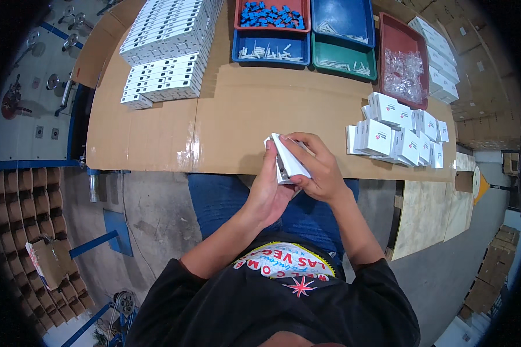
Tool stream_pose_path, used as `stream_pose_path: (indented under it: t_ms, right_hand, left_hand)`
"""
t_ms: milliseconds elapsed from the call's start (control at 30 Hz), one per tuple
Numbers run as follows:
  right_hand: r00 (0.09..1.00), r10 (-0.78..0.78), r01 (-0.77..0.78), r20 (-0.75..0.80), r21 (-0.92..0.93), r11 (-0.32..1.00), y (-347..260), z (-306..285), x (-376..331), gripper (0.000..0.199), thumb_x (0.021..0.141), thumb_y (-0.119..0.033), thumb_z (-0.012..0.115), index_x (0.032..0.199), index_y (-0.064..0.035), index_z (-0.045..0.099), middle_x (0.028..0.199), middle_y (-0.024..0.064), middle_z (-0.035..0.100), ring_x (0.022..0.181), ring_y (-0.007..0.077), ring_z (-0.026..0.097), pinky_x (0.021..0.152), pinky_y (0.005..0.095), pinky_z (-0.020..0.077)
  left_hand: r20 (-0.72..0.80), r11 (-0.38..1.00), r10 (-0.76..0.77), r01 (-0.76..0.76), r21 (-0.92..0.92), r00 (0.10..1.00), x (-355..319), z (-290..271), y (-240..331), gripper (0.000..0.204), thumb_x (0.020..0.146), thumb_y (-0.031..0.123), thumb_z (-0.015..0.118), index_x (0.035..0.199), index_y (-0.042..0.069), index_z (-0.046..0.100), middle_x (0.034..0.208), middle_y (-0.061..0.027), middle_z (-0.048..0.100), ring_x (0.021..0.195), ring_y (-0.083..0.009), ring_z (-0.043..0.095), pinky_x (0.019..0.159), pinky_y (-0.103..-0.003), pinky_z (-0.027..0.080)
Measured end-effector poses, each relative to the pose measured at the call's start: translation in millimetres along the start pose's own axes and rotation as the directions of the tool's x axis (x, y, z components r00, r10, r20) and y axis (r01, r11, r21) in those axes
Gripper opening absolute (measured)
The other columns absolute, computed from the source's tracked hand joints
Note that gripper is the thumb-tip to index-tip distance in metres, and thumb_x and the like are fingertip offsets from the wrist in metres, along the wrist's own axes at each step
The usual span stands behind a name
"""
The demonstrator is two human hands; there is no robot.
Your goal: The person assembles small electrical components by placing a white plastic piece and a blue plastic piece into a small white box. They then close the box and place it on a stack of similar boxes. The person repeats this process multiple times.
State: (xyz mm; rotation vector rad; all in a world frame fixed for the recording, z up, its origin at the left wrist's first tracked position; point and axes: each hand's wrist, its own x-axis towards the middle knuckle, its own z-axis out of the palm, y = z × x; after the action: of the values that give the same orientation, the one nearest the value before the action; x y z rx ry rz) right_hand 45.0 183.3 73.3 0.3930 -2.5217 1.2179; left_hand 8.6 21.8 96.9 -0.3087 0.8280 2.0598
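Above the near edge of the cardboard-covered table (231, 124), both my hands hold a small white box (294, 165). My left hand (264, 188) is closed round its left side, with the thumb along the upper edge. Over its right side bend the fingers of my right hand (318, 168), gripping a white panel or flap. A narrow gap between the white faces shows something greyish with dark spots, too small to make out. To the right of my hands lies a loose group of small white boxes (380, 137), some piled on others.
Tall stacks of white boxes (168, 72) stand at the back left. Along the back are a red tray (272, 30) of blue parts, two blue trays (272, 63) (341, 8) and a green tray (344, 74) with pale slim pieces, and a dark red tray (396, 34) with clear plastic bags.
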Motion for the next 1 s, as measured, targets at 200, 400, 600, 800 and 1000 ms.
stream_pose_path:
  t_ms: [200, 400, 600, 800, 1000]
  right_hand:
    - [0.978, 0.182, -0.138, -0.102, 0.333, 0.933, -27, 1, 10, 0.096, 0.087, -0.07, 0.067, 0.151, -0.0005, 0.05, 0.157, 0.0268, 0.042, 0.149, 0.042, 0.037, 0.12, 0.0482, 0.033]
    - [0.993, 0.107, -0.072, -0.058, 0.428, 0.901, -27, 12, 11, 0.097, 0.087, -0.068, 0.069, 0.153, 0.0001, 0.048, 0.158, 0.0268, 0.041, 0.147, 0.0425, 0.042, 0.118, 0.0481, 0.0357]
    - [0.974, -0.115, 0.181, -0.197, 0.356, 0.917, -26, 27, 15, 0.092, 0.085, -0.07, 0.069, 0.145, -0.0005, 0.055, 0.152, 0.0327, 0.043, 0.137, 0.0442, 0.052, 0.112, 0.0485, 0.0438]
    - [0.947, -0.144, 0.212, -0.286, 0.221, 0.952, -24, 34, 10, 0.08, 0.095, -0.066, 0.059, 0.137, 0.0015, 0.06, 0.146, 0.0362, 0.048, 0.126, 0.047, 0.06, 0.103, 0.0474, 0.0517]
    - [0.948, -0.076, 0.157, -0.31, 0.246, 0.956, -27, 37, 8, 0.066, 0.106, -0.055, 0.049, 0.135, 0.0033, 0.06, 0.142, 0.0364, 0.052, 0.127, 0.0478, 0.06, 0.104, 0.0464, 0.0513]
  left_hand:
    - [0.184, 0.645, 0.582, -0.587, 0.489, 0.792, 18, -27, -14, 0.076, 0.105, 0.05, 0.056, 0.159, 0.002, 0.031, 0.152, -0.0162, 0.044, 0.135, -0.0216, 0.049, 0.112, -0.038, 0.041]
    - [0.476, 0.195, 0.626, -0.714, 0.673, 0.619, 20, -53, -1, 0.113, 0.088, 0.055, 0.078, 0.16, -0.01, 0.02, 0.15, -0.0251, 0.036, 0.142, -0.0389, 0.04, 0.116, -0.046, 0.037]
    - [0.555, 0.078, 0.622, -0.75, 0.657, 0.552, 19, -59, -7, 0.123, 0.088, 0.083, 0.054, 0.156, -0.015, 0.023, 0.147, -0.0289, 0.033, 0.139, -0.0404, 0.037, 0.116, -0.048, 0.035]
    - [0.577, 0.049, 0.608, -0.751, 0.658, 0.545, 15, -52, -9, 0.119, 0.093, 0.083, 0.04, 0.157, -0.016, 0.022, 0.149, -0.031, 0.032, 0.138, -0.0399, 0.037, 0.116, -0.047, 0.034]
    - [0.531, 0.047, 0.664, -0.738, 0.673, 0.527, 12, -47, -10, 0.106, 0.098, 0.078, 0.037, 0.151, -0.013, 0.036, 0.145, -0.0273, 0.038, 0.134, -0.0376, 0.044, 0.113, -0.046, 0.036]
